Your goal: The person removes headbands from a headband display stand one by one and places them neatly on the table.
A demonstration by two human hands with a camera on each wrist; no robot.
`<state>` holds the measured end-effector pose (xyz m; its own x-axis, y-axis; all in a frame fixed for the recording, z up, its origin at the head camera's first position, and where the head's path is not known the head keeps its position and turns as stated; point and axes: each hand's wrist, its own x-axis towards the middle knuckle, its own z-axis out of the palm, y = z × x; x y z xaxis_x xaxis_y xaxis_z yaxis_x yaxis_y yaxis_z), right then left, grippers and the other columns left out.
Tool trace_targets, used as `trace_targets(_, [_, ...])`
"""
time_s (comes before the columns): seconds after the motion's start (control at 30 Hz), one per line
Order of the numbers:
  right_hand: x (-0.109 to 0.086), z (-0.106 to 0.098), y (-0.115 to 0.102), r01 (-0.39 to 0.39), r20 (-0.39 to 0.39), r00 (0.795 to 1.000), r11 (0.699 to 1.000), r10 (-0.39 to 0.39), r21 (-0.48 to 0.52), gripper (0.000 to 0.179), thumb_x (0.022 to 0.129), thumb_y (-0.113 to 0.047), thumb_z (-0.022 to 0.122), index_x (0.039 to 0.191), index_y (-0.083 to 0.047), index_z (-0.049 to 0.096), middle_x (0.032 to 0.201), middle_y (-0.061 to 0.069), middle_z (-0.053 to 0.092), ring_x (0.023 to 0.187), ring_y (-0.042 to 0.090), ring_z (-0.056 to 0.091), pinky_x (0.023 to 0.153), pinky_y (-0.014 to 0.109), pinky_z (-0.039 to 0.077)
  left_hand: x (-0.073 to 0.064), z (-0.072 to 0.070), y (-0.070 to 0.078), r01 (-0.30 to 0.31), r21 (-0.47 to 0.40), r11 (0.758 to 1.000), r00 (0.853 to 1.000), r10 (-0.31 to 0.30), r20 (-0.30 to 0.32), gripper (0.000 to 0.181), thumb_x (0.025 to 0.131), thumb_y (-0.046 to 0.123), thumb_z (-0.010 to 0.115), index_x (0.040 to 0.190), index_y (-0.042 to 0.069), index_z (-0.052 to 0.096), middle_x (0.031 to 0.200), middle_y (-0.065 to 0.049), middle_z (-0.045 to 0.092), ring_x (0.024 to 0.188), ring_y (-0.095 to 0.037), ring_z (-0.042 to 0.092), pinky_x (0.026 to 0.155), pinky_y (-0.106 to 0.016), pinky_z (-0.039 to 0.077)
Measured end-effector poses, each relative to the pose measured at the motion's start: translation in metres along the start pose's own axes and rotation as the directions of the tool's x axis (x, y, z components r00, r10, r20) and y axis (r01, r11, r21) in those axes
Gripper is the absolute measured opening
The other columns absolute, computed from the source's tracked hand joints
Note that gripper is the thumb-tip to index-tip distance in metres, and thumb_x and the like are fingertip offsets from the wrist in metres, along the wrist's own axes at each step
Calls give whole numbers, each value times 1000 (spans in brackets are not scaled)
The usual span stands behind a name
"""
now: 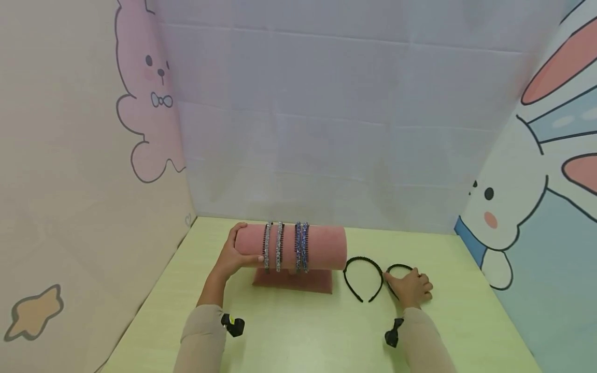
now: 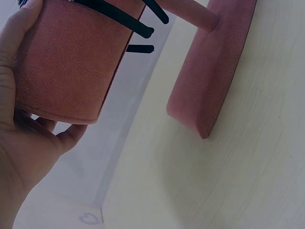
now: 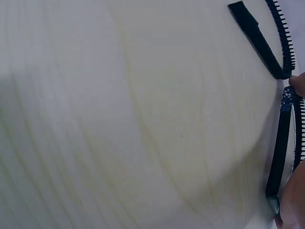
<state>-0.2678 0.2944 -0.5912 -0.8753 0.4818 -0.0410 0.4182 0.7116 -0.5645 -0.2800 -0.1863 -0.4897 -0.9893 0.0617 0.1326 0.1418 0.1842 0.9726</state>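
A pink velvet cylinder stand [image 1: 322, 247] on a flat pink base [image 1: 294, 284] carries several headbands, silver ones [image 1: 278, 247] and blue ones [image 1: 302, 247]. My left hand [image 1: 239, 254] grips the cylinder's left end, thumb in front and fingers over the top; the left wrist view shows the palm [image 2: 24, 138] cupping the cylinder [image 2: 71, 62]. A black toothed headband [image 1: 364, 278] lies on the table right of the stand. Beside it my right hand [image 1: 403, 284] covers a headband with blue stones [image 1: 399, 267], fingers curled round it. Its arm [image 3: 280, 148] shows in the right wrist view next to a fingertip [image 3: 299, 84].
The yellow-green table [image 1: 303, 336] is boxed in by a pale back wall [image 1: 326, 129] and cartoon-printed side panels, left [image 1: 70, 181] and right [image 1: 550, 207]. The stand's base [image 2: 214, 71] sits close to the back wall. Small black cameras sit on both wrists.
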Motion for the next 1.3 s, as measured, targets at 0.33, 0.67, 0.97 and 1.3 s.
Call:
trace_targets(0.33, [2, 2, 3, 26, 7, 1000, 999, -26, -45, 100, 71, -68, 63, 117, 15, 29, 112, 41, 27, 100, 55, 25, 77, 65, 22, -1, -1, 6, 51, 0, 999, 998, -51, 25, 108, 56, 10, 91, 141, 28, 27, 137, -10, 35, 110, -38, 47, 84, -47, 44])
trace_targets(0.67, [1, 0, 1, 29, 50, 998, 998, -27, -48, 99, 73, -67, 61, 114, 17, 27, 109, 42, 24, 98, 55, 23, 75, 65, 23, -6, 1, 14, 38, 20, 999, 999, -38, 26, 107, 57, 12, 90, 142, 23, 26, 136, -11, 36, 109, -38, 48, 83, -47, 45])
trace_targets(0.97, [1, -3, 2, 32, 34, 999, 999, -32, -18, 98, 74, -67, 60, 114, 16, 29, 110, 42, 25, 100, 56, 24, 76, 65, 23, 2, 2, -4, 17, 25, 1000, 1000, -17, 0, 107, 54, 16, 92, 139, 31, 29, 135, -8, 37, 109, -37, 48, 83, -47, 45])
trace_targets(1.3, [1, -18, -1, 2, 62, 998, 994, -9, 110, 93, 84, -52, 56, 138, 13, 18, 136, 41, 4, 121, 58, 6, 88, 69, 13, 1, -1, -4, 33, 17, 999, 999, -33, 0, 109, 55, 14, 91, 142, 28, 26, 137, -7, 35, 111, -37, 47, 85, -48, 44])
